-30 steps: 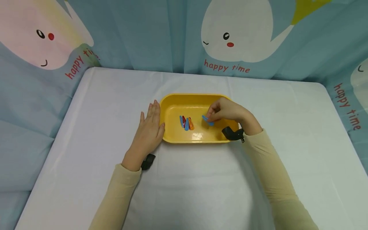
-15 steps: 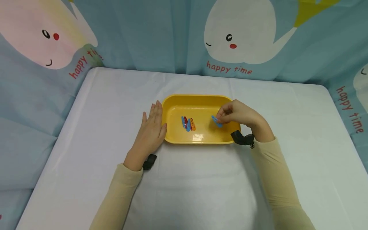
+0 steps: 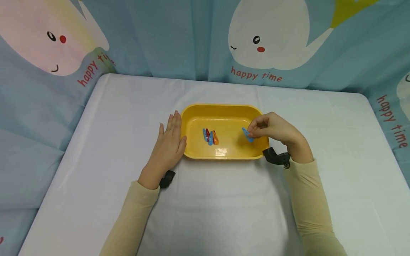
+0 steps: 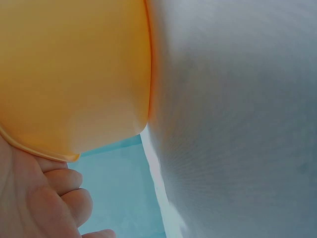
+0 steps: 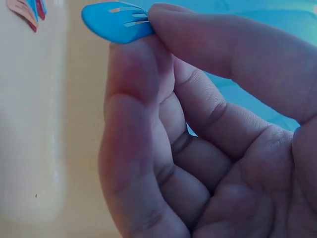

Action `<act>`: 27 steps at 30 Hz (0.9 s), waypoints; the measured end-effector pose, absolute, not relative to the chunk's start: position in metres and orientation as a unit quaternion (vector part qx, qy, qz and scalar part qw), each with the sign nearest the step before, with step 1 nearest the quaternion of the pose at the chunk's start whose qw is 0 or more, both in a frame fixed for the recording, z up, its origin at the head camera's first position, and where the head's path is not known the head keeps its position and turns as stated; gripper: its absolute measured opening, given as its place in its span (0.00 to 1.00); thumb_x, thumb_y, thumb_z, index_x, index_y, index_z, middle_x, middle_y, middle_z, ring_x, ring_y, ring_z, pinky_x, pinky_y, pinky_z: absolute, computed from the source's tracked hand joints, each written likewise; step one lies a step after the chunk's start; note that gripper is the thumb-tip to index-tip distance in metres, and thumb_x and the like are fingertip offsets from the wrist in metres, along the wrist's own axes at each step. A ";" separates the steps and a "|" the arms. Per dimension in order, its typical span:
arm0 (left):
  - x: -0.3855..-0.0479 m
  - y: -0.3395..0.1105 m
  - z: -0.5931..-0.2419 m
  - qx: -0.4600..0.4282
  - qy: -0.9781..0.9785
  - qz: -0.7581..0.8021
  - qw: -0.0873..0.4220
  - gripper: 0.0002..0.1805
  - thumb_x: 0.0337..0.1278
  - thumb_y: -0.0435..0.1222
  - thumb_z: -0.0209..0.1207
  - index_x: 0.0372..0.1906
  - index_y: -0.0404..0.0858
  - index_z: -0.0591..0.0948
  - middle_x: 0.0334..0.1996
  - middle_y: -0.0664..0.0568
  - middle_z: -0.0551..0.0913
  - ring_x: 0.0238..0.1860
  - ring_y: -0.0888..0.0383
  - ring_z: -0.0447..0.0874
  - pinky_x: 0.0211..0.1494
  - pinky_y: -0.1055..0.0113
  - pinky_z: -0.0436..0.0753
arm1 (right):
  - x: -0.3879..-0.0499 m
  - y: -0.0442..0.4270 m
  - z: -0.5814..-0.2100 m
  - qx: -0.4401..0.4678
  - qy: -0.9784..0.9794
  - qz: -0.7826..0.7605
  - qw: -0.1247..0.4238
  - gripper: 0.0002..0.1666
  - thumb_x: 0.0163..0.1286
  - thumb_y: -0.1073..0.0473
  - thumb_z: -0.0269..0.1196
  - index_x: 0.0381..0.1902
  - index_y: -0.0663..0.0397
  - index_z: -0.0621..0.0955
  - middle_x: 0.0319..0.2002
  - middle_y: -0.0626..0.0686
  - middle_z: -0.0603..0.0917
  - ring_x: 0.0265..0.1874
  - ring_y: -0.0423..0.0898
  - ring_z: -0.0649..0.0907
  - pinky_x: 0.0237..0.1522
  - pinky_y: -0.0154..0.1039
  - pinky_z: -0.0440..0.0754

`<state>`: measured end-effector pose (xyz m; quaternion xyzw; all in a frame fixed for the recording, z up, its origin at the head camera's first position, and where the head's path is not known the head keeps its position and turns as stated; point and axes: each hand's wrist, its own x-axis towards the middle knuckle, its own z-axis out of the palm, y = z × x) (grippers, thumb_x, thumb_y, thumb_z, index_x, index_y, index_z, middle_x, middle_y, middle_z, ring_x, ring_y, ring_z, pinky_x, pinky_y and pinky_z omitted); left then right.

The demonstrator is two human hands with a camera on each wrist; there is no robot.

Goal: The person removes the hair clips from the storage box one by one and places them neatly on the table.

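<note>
Sleeves (image 3: 307,199) in pale beige extend toward the yellow tray (image 3: 235,153) from its near side, with a small black device (image 3: 275,156) at each wrist, by the tray's near corners. Against the tray's left end lies the left hand (image 3: 166,144), fingers straight and holding nothing, its palm side touching the rim. At the tray's right end, the right hand (image 3: 275,129) pinches a blue hair clip (image 5: 111,24) between thumb and index finger, the other fingers curled inward; the clip is tilted, within the tray's outline. Left of the tray's middle, a row of clips (image 3: 210,138) in blue, red and orange lies side by side, well apart from the held one. Around the tray spreads the bench (image 3: 224,206), covered in white cloth. Beyond the tray's far side hangs a blue curtain (image 3: 173,39) with whale prints (image 3: 269,53) and red "happy time" lettering.
</note>
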<state>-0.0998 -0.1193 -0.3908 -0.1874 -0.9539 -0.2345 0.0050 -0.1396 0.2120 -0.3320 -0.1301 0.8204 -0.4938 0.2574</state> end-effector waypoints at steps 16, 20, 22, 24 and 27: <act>-0.101 -0.120 -0.389 -0.186 -0.953 -0.238 -0.003 0.37 0.70 0.40 0.38 0.73 0.30 0.37 0.74 0.41 0.40 0.74 0.46 0.37 0.70 0.43 0.40 | -0.132 0.226 -0.338 -0.142 0.777 -0.567 0.234 0.06 0.62 0.70 0.62 0.33 0.73 0.79 0.28 0.51 0.84 0.31 0.45 0.81 0.39 0.34 0.80; -0.101 -0.119 -0.390 -0.187 -0.953 -0.236 0.001 0.36 0.70 0.40 0.39 0.73 0.30 0.38 0.74 0.41 0.41 0.74 0.46 0.38 0.70 0.43 0.40 | -0.132 0.228 -0.339 -0.143 0.773 -0.573 0.233 0.04 0.62 0.70 0.62 0.32 0.70 0.80 0.27 0.51 0.84 0.30 0.45 0.81 0.38 0.34 0.80; -0.101 -0.119 -0.390 -0.188 -0.953 -0.237 0.005 0.36 0.70 0.39 0.39 0.73 0.29 0.39 0.74 0.41 0.41 0.74 0.45 0.39 0.70 0.43 0.40 | -0.133 0.229 -0.339 -0.145 0.771 -0.575 0.231 0.03 0.62 0.70 0.62 0.32 0.69 0.80 0.27 0.51 0.84 0.30 0.45 0.81 0.37 0.34 0.80; -0.101 -0.119 -0.390 -0.189 -0.953 -0.236 0.006 0.36 0.70 0.39 0.40 0.73 0.29 0.39 0.74 0.41 0.41 0.74 0.45 0.39 0.70 0.43 0.41 | -0.133 0.230 -0.340 -0.146 0.771 -0.576 0.228 0.03 0.62 0.70 0.62 0.32 0.69 0.81 0.27 0.51 0.84 0.29 0.45 0.81 0.37 0.34 0.80; -0.101 -0.119 -0.390 -0.188 -0.954 -0.235 0.006 0.36 0.70 0.39 0.40 0.73 0.29 0.40 0.74 0.41 0.41 0.74 0.45 0.39 0.70 0.43 0.41 | -0.133 0.233 -0.340 -0.142 0.775 -0.575 0.221 0.02 0.61 0.70 0.63 0.31 0.67 0.81 0.27 0.51 0.84 0.29 0.46 0.81 0.37 0.35 0.80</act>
